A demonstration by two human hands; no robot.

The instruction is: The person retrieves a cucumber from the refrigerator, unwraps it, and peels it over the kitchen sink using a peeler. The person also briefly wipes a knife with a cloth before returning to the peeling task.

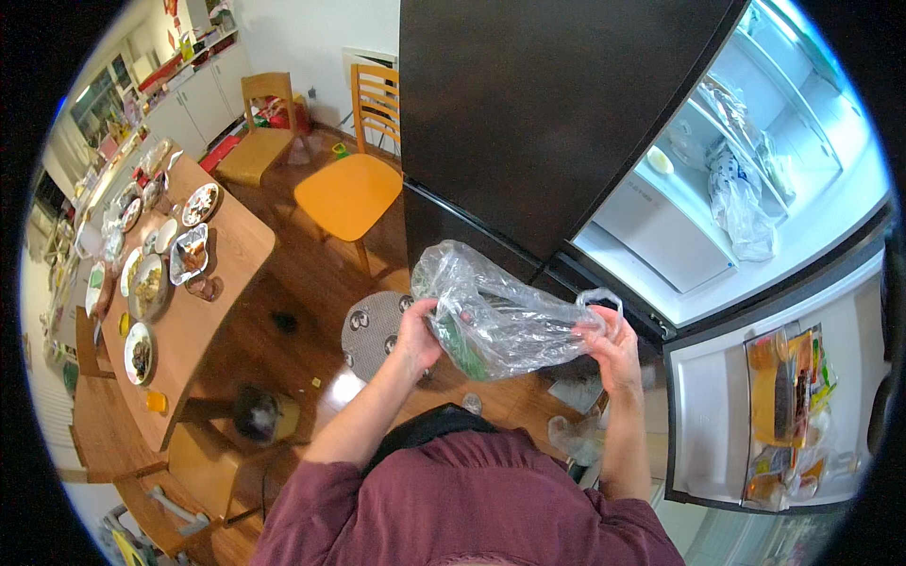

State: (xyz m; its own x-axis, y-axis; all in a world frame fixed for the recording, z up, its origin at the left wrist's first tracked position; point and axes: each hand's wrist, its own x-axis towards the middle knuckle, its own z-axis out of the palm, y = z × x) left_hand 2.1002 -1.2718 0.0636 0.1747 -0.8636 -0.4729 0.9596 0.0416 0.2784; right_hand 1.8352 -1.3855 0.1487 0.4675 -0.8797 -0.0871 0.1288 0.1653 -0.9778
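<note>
A clear plastic bag (517, 322) is stretched between my two hands in front of my body. Something green and leafy shows through its left end; the film blurs what it is. My left hand (422, 336) grips that fuller end from the side. At the other end, my right hand (610, 347) holds the bag's gathered top, and a handle loop stands up beside the fingers. To the right, the dark refrigerator (559, 106) has its lower compartment open and lit. Inside it, a knotted white plastic bag (740, 198) and a pale oval item (660, 160) rest above a white drawer (655, 226).
The open refrigerator door (708, 424) carries bottles and packets on its shelf. At left, a wooden dining table (233, 247) bears several dishes of food. Two wooden chairs, one with an orange seat (350, 194), stand near the wall. A round patterned mat (368, 332) lies below my left hand.
</note>
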